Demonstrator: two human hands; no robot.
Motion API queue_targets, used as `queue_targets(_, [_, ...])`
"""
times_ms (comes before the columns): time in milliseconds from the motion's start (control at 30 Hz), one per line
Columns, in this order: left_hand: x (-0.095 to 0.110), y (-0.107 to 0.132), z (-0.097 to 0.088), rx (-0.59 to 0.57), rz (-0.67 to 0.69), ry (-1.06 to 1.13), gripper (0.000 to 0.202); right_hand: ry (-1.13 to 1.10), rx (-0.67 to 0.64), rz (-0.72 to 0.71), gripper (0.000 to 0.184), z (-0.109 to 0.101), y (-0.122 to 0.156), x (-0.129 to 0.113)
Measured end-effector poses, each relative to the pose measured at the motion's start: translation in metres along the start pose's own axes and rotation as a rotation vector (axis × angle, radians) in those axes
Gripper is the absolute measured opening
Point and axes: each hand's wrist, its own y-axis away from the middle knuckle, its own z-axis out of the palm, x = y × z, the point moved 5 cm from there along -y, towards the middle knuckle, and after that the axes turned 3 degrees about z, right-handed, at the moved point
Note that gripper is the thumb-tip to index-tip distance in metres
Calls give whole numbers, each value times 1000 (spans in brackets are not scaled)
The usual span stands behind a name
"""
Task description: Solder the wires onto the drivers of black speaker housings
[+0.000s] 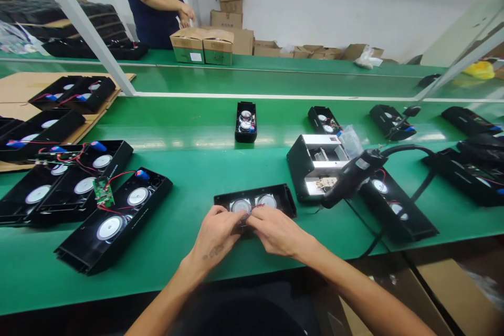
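Note:
In front of me on the green bench lies a black speaker housing (287,200) with two round silver-white speaker drivers (266,201) inside. My left hand (220,228) is at its near left part, thumb and fingers pinched together beside the left driver. Close by, my right hand (275,228) is also closed, its fingertips almost meeting those of the left over the middle of the housing. Whatever sits between the fingertips is too small and too covered to name. To the left rests another speaker housing (151,189) with a green circuit board (103,191) and a blue capacitor-like part (142,175) on red wires.
A black-and-silver machine (315,165) stands right of the housing, with a black electric screwdriver (354,176) leaning across it. More housings (246,122) lie along the green belt (189,121) and on cardboard (19,86) at left. Across the line, a person (151,5) handles a carton (188,46).

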Motion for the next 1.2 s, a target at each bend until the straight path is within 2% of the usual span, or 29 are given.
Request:
queue_targets(133, [-3,1,2,-9,-28,41,52,67,12,-48,30,12,1,-2])
queue_targets(267, [-10,-10,-2,-81,-142,63,38,-30,26,6,35,11,-2,-1])
queue_targets(367, [-32,-32,-12,-188,-303,174,40,-146,-16,110,41,-9,-22,12])
queue_targets(467, [-58,-59,-19,-298,-417,387,49,-246,-134,208,33,-36,-53,30])
queue_targets(600, [-82,-80,-24,-348,-496,495,49,-315,-193,277,27,-58,-79,49])
queue_targets(833, [-78,-80,-22,-378,-518,565,50,-367,-159,326,29,-47,-79,56])
queue_targets(967, [-75,-81,-26,-386,-533,564,49,-343,-145,352,27,-48,-77,55])
queue_targets(1200, [-75,-81,-26,-394,-575,578,46,-450,-206,408,24,-48,-81,57])
